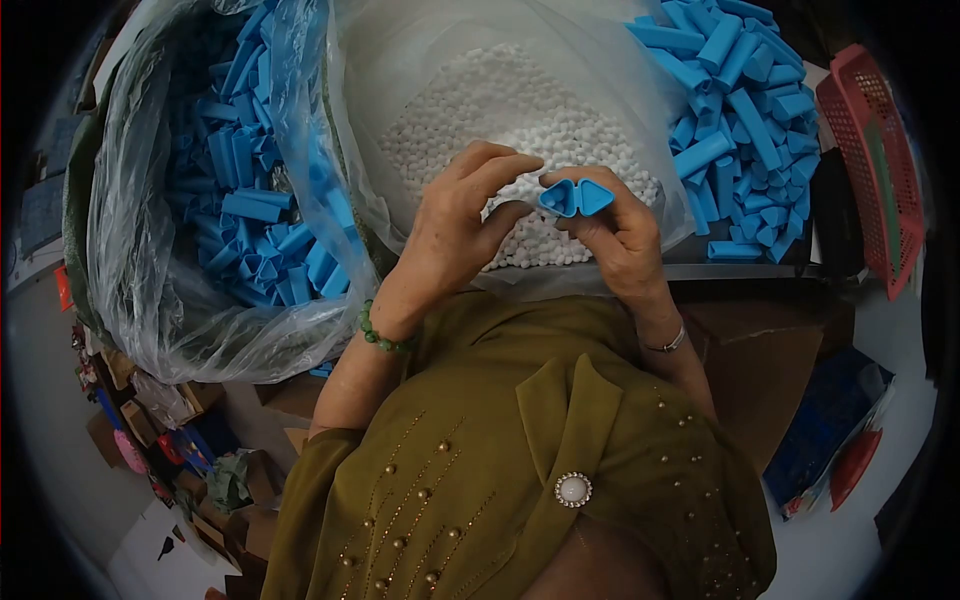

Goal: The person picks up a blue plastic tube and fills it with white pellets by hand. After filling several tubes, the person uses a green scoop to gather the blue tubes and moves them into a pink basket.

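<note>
My right hand (625, 230) pinches a pair of blue triangular tubes (577, 198) side by side, their hollow ends turned up toward me. Something small seems to sit inside the left tube, too dim to make out. Just to the left is my left hand (465, 205), fingers bent, with a gap between thumb and forefinger and nothing visible in it. Both hands are above a heap of small white balls (480, 110) lying in a clear plastic bag (400, 40).
At left, a large plastic-lined sack (150, 310) holds many blue tubes (240, 150). More blue pieces (745, 120) are piled at right, beside a pink perforated basket (880, 170). Cardboard (765, 370) is below the table edge at right, and boxes and clutter lie at lower left.
</note>
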A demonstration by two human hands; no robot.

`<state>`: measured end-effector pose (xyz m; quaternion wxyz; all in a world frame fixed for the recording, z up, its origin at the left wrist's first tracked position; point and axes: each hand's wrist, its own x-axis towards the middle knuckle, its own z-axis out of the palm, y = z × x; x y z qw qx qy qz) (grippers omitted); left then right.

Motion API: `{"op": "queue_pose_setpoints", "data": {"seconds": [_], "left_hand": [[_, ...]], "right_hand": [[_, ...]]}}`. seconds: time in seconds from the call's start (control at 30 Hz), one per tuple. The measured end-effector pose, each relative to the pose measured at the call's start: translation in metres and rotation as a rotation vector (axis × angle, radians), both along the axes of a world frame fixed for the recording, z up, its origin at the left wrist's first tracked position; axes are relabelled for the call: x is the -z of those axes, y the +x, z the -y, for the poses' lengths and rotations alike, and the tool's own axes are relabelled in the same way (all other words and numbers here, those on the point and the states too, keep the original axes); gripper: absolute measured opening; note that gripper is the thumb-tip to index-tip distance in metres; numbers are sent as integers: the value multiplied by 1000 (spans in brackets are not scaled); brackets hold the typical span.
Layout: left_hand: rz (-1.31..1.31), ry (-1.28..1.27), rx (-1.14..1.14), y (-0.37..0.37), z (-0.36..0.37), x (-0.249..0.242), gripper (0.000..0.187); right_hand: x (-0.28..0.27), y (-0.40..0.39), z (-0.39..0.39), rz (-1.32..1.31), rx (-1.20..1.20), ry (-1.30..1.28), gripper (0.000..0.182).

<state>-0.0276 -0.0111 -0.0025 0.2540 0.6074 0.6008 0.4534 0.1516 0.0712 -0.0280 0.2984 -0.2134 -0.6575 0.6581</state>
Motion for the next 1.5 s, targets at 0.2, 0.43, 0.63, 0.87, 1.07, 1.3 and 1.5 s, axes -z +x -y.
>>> {"op": "queue_pose_setpoints", "data": {"seconds": [0.2,0.43,0.63,0.87,1.07,1.3,1.5], "left_hand": [[-533,-230,61,11,11,46,31],[-64,-191,-68,-2,6,18,17],[64,8,-18,-1,-2,-22,24],[1,9,-77,4,1,-24,34],[121,16,49,1,0,-14,41],[892,-198,153,15,8,-5,37],[495,-144,143,13,6,-3,38]], "right_hand": [[5,8,-6,27,14,44,31],[5,9,-3,104,59,112,29],[0,1,-1,153,40,127,28],[1,4,0,152,65,125,24],[-9,1,4,76,-5,-75,25],[-6,4,-1,-252,-180,-734,34],[-17,-5,0,-300,-204,-826,35]]}}
